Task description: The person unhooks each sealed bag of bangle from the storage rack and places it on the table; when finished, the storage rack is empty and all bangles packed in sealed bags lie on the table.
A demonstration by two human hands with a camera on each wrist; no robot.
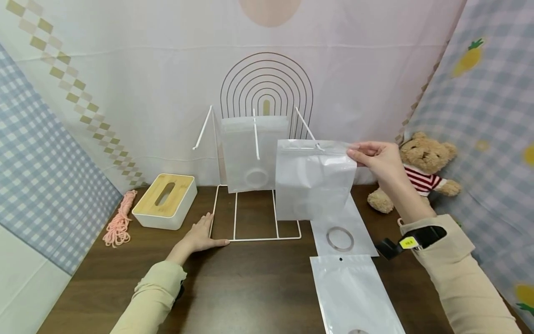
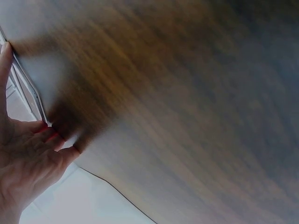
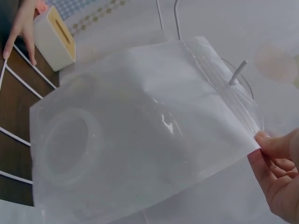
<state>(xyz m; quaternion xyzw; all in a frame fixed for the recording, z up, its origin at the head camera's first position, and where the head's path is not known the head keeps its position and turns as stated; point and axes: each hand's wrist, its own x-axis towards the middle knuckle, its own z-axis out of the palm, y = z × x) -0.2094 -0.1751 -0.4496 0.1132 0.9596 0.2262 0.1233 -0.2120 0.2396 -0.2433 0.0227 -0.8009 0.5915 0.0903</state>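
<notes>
While pinched at its top right corner by right hand [image 1: 377, 157], frosted pouch [image 1: 312, 183] hangs at right peg [image 1: 308, 129] of white wire rack [image 1: 254, 222]; peg tip pokes through near sealed top strip, clearest in right wrist view. Thumb and fingertips [image 3: 271, 149] closed on corner only, rest of pouch free.

Left hand [image 1: 200, 236] flat on surface [image 1: 258, 287], fingers spread and straight, touching front left corner of rack base, probably steadying it. Holds nothing.

Handling, judged from look:
- Thin plastic film, very light, floppy; creases and glare show across face.
- Ring-shaped item [image 3: 70, 144] inside, sitting low, so weight pulls bottom down and pouch swings from whatever point holds it.
- Smooth film, likely slippery; pinch grip better than flat contact.
- Best hold: stiff sealed strip along top edge, close to hang hole. Mid-panel grip would just buckle film.
- Hole edge could tear if dragged sideways on peg.
- Rack light, thin wire, likely to slide or tip if pushed on a peg.

Elsewhere:
- Second pouch [image 1: 253, 155] already on middle peg.
- Two more pouches flat on surface: one [image 1: 344, 232] beside rack base, ring visible inside; one [image 1: 354, 297] nearer front.
- Tissue box [image 1: 164, 200] and pink cord [image 1: 118, 222] at left, teddy bear [image 1: 421, 171] at right.
</notes>
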